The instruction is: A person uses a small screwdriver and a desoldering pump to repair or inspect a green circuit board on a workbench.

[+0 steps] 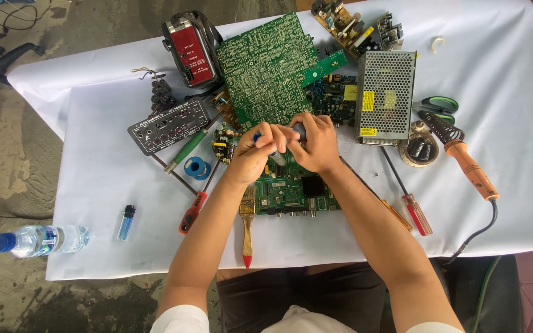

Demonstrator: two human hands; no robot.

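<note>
Over the small green circuit board [291, 191], both hands meet; left hand [251, 154] fingers wrap a blue-tipped tool [268, 147]. Right hand [316, 143] pinches a dark knob [299, 131] — tight grip.

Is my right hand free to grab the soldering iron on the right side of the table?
Probably not yet. The right hand is closed around a dark-handled tool over the green circuit board. The soldering iron itself lies uncovered on the cloth, with no obstacle between.

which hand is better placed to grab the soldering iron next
Right, most likely. The soldering iron lies on the cloth on the right hand's side, with no tool crossing that path. The left hand would have to cross over the small circuit board.
</note>
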